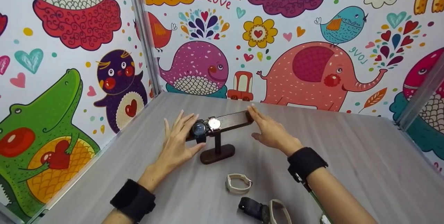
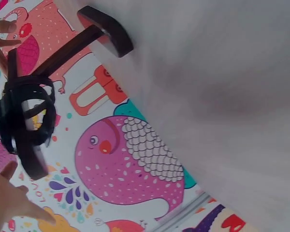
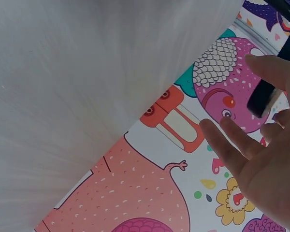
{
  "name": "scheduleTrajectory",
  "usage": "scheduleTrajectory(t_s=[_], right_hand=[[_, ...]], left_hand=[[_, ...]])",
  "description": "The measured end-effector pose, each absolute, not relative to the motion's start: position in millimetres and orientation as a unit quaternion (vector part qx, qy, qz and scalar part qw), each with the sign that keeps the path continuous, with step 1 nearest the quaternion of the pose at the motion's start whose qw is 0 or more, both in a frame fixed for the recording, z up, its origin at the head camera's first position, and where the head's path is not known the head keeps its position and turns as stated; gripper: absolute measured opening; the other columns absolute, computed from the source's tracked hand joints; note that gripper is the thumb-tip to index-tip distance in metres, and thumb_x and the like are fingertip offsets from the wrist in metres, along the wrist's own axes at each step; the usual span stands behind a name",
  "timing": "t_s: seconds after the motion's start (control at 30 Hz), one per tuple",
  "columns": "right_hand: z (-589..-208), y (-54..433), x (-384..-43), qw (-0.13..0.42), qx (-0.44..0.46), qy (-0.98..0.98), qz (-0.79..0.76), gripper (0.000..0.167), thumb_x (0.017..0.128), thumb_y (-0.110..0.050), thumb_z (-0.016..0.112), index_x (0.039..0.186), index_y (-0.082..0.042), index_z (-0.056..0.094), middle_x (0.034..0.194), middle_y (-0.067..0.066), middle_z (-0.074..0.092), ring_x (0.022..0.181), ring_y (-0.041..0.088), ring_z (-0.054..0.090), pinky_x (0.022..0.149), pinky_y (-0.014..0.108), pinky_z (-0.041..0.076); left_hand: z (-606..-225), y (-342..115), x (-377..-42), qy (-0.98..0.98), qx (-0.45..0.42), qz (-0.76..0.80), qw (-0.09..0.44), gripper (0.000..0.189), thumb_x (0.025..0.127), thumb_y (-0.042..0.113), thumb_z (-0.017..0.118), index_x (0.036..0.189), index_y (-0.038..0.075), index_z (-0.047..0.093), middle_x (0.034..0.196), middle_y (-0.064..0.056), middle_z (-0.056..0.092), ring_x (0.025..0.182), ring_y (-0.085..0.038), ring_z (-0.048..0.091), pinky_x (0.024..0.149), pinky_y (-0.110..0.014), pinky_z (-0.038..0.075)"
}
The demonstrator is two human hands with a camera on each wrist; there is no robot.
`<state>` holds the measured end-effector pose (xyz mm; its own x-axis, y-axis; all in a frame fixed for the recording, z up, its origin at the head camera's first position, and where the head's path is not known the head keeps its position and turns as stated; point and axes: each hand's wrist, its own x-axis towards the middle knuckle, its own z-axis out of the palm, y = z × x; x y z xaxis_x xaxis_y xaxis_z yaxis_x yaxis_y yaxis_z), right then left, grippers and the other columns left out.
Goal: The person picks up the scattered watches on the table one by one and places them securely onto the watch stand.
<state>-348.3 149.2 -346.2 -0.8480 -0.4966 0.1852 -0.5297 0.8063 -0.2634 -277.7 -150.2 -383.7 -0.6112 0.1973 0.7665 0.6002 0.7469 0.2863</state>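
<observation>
A dark wooden watch stand (image 1: 236, 120) stands on the table, its crossbar tilted up toward the right in the head view. On the bar's left part sits a black watch (image 1: 199, 129), and beside it a watch with a pale round dial (image 1: 214, 123). My left hand (image 1: 177, 145) spreads around the bar's left end, thumb just below the black watch. In the left wrist view, that watch's strap (image 2: 47, 116) loops around the bar. At the bar's right end, the straight fingers of my right hand (image 1: 274, 132) lie against the tip, thumb apart below it.
In front of the stand, a beige-strapped watch (image 1: 239, 183) lies on the grey table (image 1: 347, 161). Nearer are a black watch (image 1: 250, 206) and another beige strap (image 1: 281, 213). Partly behind my right forearm, a small item (image 1: 325, 219) shows. Cartoon-printed panels (image 1: 298, 75) enclose the table.
</observation>
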Motion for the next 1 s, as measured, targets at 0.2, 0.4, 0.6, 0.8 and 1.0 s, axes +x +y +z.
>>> scheduleTrajectory(t_s=[0.2, 0.4, 0.6, 0.8, 1.0], right_hand=[[-335, 162, -336, 0.083, 0.271, -0.946, 0.159, 0.092, 0.092, -0.016, 0.073, 0.162, -0.017, 0.013, 0.168, 0.013, 0.019, 0.144, 0.044, 0.04, 0.1, 0.064, 0.051], [-332, 170, -320, 0.099, 0.269, -0.943, 0.168, 0.091, 0.091, -0.016, 0.074, 0.161, -0.015, 0.016, 0.169, 0.012, 0.018, 0.146, 0.041, 0.038, 0.097, 0.058, 0.055], [-345, 167, -306, 0.114, 0.283, -0.938, 0.163, 0.088, 0.09, -0.018, 0.075, 0.16, -0.015, 0.022, 0.167, 0.009, 0.025, 0.144, 0.037, 0.043, 0.091, 0.057, 0.058], [-356, 160, -290, 0.12, 0.298, -0.933, 0.164, 0.087, 0.089, -0.017, 0.076, 0.16, -0.017, 0.026, 0.165, 0.008, 0.03, 0.141, 0.035, 0.048, 0.089, 0.055, 0.06], [-363, 162, -264, 0.141, 0.326, -0.921, 0.157, 0.086, 0.088, -0.02, 0.078, 0.159, -0.017, 0.028, 0.163, 0.007, 0.035, 0.136, 0.032, 0.054, 0.08, 0.05, 0.062]], left_hand=[[-370, -132, -271, -0.828, -0.277, -0.273, 0.405, 0.072, 0.072, 0.017, 0.087, 0.136, 0.003, 0.057, 0.137, -0.022, 0.058, 0.14, -0.05, 0.039, 0.11, -0.085, 0.008], [-366, -111, -265, -0.805, -0.315, -0.296, 0.407, 0.062, 0.074, 0.012, 0.085, 0.13, 0.003, 0.062, 0.134, -0.021, 0.059, 0.138, -0.05, 0.042, 0.111, -0.084, 0.013], [-373, -93, -261, -0.776, -0.346, -0.347, 0.397, 0.049, 0.077, 0.006, 0.083, 0.123, 0.0, 0.066, 0.127, -0.019, 0.063, 0.135, -0.045, 0.049, 0.115, -0.075, 0.024], [-380, -77, -254, -0.772, -0.371, -0.367, 0.362, 0.05, 0.078, 0.006, 0.082, 0.125, 0.001, 0.065, 0.128, -0.016, 0.063, 0.134, -0.039, 0.052, 0.113, -0.069, 0.035], [-384, -65, -238, -0.767, -0.386, -0.376, 0.349, 0.053, 0.078, 0.007, 0.083, 0.127, 0.006, 0.064, 0.128, -0.009, 0.064, 0.127, -0.027, 0.058, 0.113, -0.06, 0.042]])
